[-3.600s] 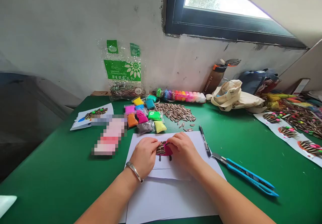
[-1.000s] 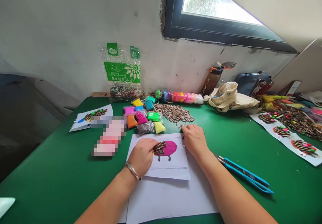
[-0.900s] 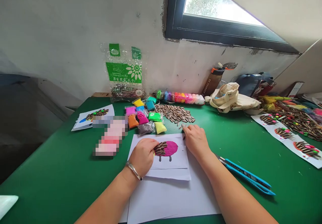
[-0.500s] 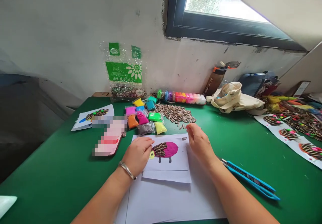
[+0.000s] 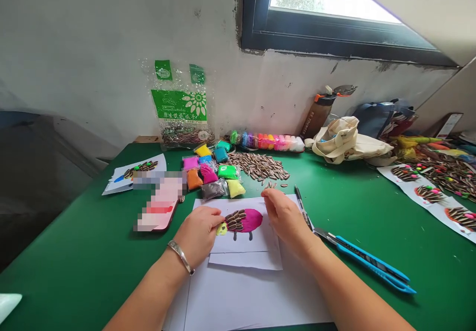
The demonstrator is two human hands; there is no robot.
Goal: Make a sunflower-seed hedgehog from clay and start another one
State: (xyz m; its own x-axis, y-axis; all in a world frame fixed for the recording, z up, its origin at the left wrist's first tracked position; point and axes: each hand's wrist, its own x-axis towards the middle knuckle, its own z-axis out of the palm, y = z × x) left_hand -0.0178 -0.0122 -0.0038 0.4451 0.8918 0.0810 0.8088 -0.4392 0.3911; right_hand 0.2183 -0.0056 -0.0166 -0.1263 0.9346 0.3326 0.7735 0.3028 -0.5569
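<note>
A small white paper (image 5: pixel 241 261) carries a picture: a magenta clay body (image 5: pixel 254 220) with a yellow head (image 5: pixel 221 229), dark legs, and rows of striped sunflower seeds (image 5: pixel 235 220) over its left part. My left hand (image 5: pixel 199 231) lies at the picture's left side, fingers close together, their tips beside the head and the first seeds. Whatever is between them is hidden. At the paper's upper right, my right hand (image 5: pixel 285 217) has its thumb and fingers pinched together. Its fingertips hide anything they hold. A loose pile of sunflower seeds (image 5: pixel 258 166) lies just beyond.
Larger white sheets (image 5: pixel 256 301) lie underneath. Bagged coloured clay (image 5: pixel 208 173) and a phone (image 5: pixel 159 204) are to the left, a pen (image 5: pixel 303 207) and blue craft knife (image 5: pixel 372 261) to the right. Behind stand a seed bag (image 5: pixel 180 105), bottle (image 5: pixel 318 112) and cloth bag (image 5: pixel 340 140).
My right hand has moved left and slightly nearer the picture, uncovering the pen. The single seed at the paper's upper right is no longer visible. My left hand has shifted slightly left and down.
</note>
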